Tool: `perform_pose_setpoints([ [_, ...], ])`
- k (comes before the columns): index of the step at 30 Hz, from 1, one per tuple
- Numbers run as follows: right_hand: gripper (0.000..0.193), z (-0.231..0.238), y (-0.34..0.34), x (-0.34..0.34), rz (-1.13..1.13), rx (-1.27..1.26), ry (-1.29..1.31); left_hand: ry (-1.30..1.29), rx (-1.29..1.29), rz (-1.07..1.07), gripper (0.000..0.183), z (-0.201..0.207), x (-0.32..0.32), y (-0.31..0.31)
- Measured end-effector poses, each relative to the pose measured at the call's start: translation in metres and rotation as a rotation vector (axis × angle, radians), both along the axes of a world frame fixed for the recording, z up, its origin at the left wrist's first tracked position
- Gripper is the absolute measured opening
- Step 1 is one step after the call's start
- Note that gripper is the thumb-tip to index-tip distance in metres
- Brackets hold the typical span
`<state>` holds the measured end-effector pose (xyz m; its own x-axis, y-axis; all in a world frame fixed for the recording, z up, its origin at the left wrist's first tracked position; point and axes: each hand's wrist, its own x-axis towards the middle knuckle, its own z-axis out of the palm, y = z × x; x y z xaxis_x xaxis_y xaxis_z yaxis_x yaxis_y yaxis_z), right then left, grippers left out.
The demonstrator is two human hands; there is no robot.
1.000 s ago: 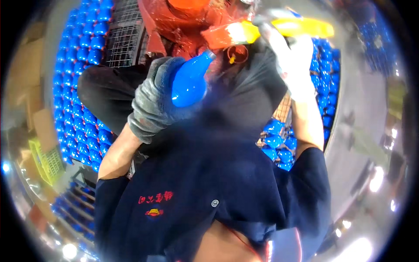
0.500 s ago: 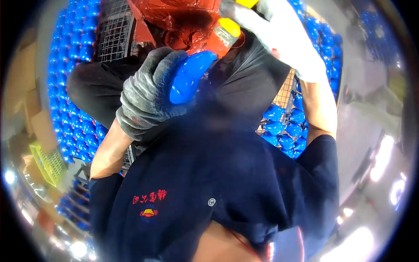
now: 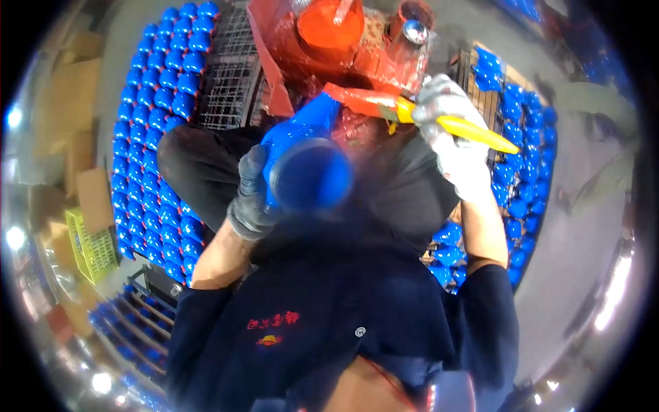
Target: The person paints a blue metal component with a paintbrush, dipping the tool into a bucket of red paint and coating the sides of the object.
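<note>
My left hand [image 3: 252, 196], in a dark grey glove, is closed round a glossy blue hollow piece [image 3: 292, 137]. Its wide round opening faces up toward me, and its narrow end points away. In a pale glove, my right hand [image 3: 446, 117] grips a paintbrush [image 3: 473, 132] by its yellow handle. The red-coated brush head reaches left and meets the narrow end of the blue piece. Beyond both hands stands a red-smeared container [image 3: 331, 31] of orange-red paint, with red-stained plastic sheeting around it.
Rows of blue pieces [image 3: 154, 137] fill a rack on the left, and more blue pieces [image 3: 525, 165] lie on the right. A metal can [image 3: 415, 32] stands by the paint. Wire mesh [image 3: 228, 75], a yellow-green crate [image 3: 91, 250] and cardboard boxes [image 3: 79, 96] are at the left.
My left hand has turned the blue piece so its round opening shows. My right hand has come down and nearer, bringing the brush to the piece's narrow end. The view has shifted too.
</note>
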<state>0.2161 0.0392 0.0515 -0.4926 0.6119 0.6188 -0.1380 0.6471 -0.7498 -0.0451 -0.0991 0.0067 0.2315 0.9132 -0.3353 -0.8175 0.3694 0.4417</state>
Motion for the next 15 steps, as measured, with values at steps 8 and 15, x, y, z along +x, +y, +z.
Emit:
perform_pose_setpoints([
  [8,0.019,-0.074,-0.006,-0.019,0.042,-0.435,0.399,-1.657,-0.375,-0.604,0.034,-0.054,0.028,0.003],
  [15,0.01,-0.098,0.011,-0.032,0.045,-0.527,0.593,-0.87,0.017,-0.147,0.055,-0.016,0.031,0.003],
])
